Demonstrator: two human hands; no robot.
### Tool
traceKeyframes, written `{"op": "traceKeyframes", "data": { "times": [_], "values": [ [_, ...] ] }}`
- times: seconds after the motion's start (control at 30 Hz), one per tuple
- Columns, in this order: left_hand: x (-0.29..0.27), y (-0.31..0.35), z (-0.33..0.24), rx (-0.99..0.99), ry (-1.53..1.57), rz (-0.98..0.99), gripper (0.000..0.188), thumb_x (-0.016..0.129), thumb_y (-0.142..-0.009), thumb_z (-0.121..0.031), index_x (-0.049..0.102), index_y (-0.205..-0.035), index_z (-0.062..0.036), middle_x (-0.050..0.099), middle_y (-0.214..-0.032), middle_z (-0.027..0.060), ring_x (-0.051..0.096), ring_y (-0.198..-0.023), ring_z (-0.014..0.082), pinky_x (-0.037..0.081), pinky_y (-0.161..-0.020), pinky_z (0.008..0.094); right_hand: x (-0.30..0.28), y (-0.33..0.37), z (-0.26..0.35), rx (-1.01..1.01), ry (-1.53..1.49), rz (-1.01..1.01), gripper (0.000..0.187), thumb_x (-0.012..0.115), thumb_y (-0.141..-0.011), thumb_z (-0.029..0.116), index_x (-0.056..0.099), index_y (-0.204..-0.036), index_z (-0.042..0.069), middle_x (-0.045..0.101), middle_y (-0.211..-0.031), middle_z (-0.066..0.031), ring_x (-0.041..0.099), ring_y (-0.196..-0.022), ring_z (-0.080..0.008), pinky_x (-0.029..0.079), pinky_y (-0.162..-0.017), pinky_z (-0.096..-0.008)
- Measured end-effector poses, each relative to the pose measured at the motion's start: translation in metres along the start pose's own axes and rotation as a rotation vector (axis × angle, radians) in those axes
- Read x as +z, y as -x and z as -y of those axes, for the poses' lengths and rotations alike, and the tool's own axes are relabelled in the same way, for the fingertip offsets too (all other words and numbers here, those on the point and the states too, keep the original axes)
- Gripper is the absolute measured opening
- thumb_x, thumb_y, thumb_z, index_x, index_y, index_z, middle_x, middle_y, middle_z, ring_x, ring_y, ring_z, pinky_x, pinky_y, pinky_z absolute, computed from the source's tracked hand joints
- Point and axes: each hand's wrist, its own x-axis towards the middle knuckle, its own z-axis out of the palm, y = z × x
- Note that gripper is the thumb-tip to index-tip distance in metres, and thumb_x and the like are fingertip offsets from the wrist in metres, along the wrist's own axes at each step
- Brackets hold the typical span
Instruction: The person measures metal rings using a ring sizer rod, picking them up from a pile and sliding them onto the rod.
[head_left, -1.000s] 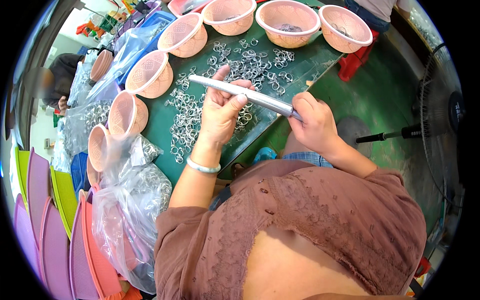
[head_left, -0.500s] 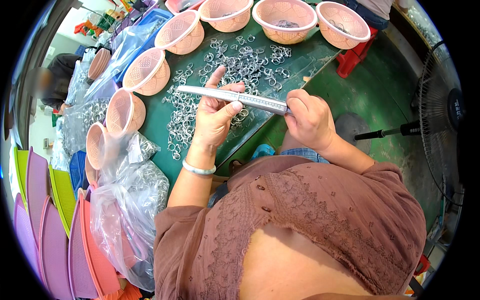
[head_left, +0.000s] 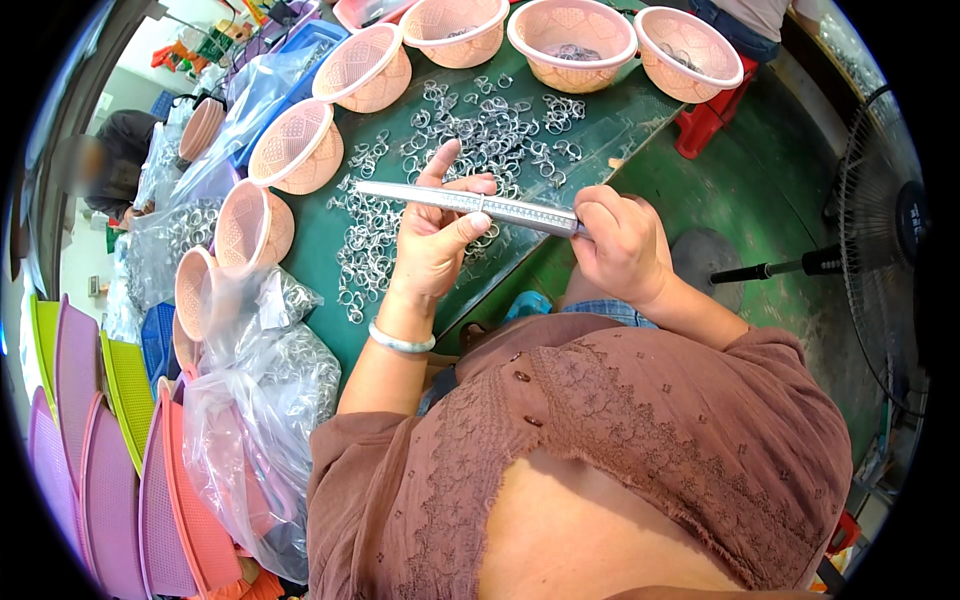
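The silver ring mandrel [head_left: 530, 213] I hold in the air runs from its slim, bright tip on the left to a thick grey end on the right, with fine graduation marks along its upper face. My left hand [head_left: 430, 245] is narrowed on it around mid-shaft, index finger raised, thumb on the near side and bent fingers behind, right at a thin ring [head_left: 482, 203] that encircles the shaft. My right hand [head_left: 622, 245] is a closed fist around the thick end. Over at the left stand purple, lime and coral mesh baskets [head_left: 110, 480], then a clear plastic bag [head_left: 250, 400] bulging with silvery pieces. Peach bowl-shaped baskets [head_left: 297, 150] arc around the green table [head_left: 625, 125], where loose silver rings [head_left: 365, 250] lie scattered beyond and left of my left hand; the two rightmost baskets hold small metal pieces. Further right are a red stool [head_left: 700, 128] and a black fan [head_left: 905, 220]. Bags and baskets bound my left and far sides. The table's right edge slants below the mandrel's thick end, so my right fist hangs outside it, over green floor [head_left: 770, 180] that stretches toward the fan, well apart from my hand.
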Motion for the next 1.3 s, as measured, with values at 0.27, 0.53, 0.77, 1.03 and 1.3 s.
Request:
{"op": "traceKeyframes", "data": {
  "times": [0.27, 0.53, 0.77, 1.03, 1.3],
  "values": [
    [0.005, 0.005, -0.004, 0.059, -0.024, -0.054, 0.072, 0.069, -0.071, 0.003, 0.032, -0.133, 0.0004, 0.062, -0.097, 0.0124, 0.056, -0.1, 0.0211, 0.042, -0.091, 0.0337, 0.005, 0.003, 0.002, 0.135, -0.234, 0.05, 0.021, 0.064, -0.06, -0.001, 0.05, -0.076, 0.002, 0.055, -0.081, -0.0099, 0.056, -0.061, -0.0285, 0.045, -0.052, -0.0348],
    [-0.036, -0.008, -0.038, 0.294, 0.102, -0.352, 0.046, 0.058, -0.08, 0.004, 0.043, -0.123, -0.0024, 0.06, -0.092, 0.0116, 0.058, -0.09, 0.0192, 0.048, -0.084, 0.0333, -0.005, 0.002, 0.0, 0.254, -0.352, 0.188, 0.018, 0.065, -0.066, 0.0, 0.05, -0.076, 0.002, 0.052, -0.076, -0.0105, 0.055, -0.064, -0.0287, 0.044, -0.053, -0.0341],
    [-0.087, -0.053, -0.047, -0.141, -0.357, -0.53, 0.022, 0.056, -0.082, -0.008, 0.062, -0.102, -0.0015, 0.06, -0.085, 0.0054, 0.057, -0.075, 0.0158, 0.047, -0.062, 0.0264, -0.006, 0.02, -0.027, 0.351, -0.466, 0.162, 0.017, 0.066, -0.068, -0.002, 0.052, -0.077, 0.0, 0.049, -0.071, -0.0095, 0.051, -0.063, -0.0217, 0.04, -0.055, -0.0305],
    [-0.079, -0.104, -0.037, -0.058, -1.934, 0.027, 0.033, 0.07, -0.068, -0.015, 0.065, -0.1, -0.0103, 0.055, -0.076, 0.0105, 0.058, -0.073, 0.0252, 0.046, -0.068, 0.0361, -0.015, 0.017, -0.031, 0.486, -0.434, 0.13, 0.014, 0.066, -0.067, 0.002, 0.054, -0.073, 0.001, 0.047, -0.065, -0.0081, 0.05, -0.056, -0.0197, 0.038, -0.051, -0.0303],
    [-0.096, -0.109, -0.037, -0.023, -1.876, 0.092, 0.02, 0.068, -0.072, -0.014, 0.064, -0.089, -0.0044, 0.057, -0.086, 0.0115, 0.058, -0.082, 0.0275, 0.046, -0.074, 0.036, -0.014, 0.019, -0.035, 0.506, -0.394, 0.137, 0.014, 0.067, -0.067, 0.005, 0.054, -0.073, 0.002, 0.048, -0.065, -0.0081, 0.051, -0.055, -0.0202, 0.038, -0.05, -0.0292]
  ]
}}
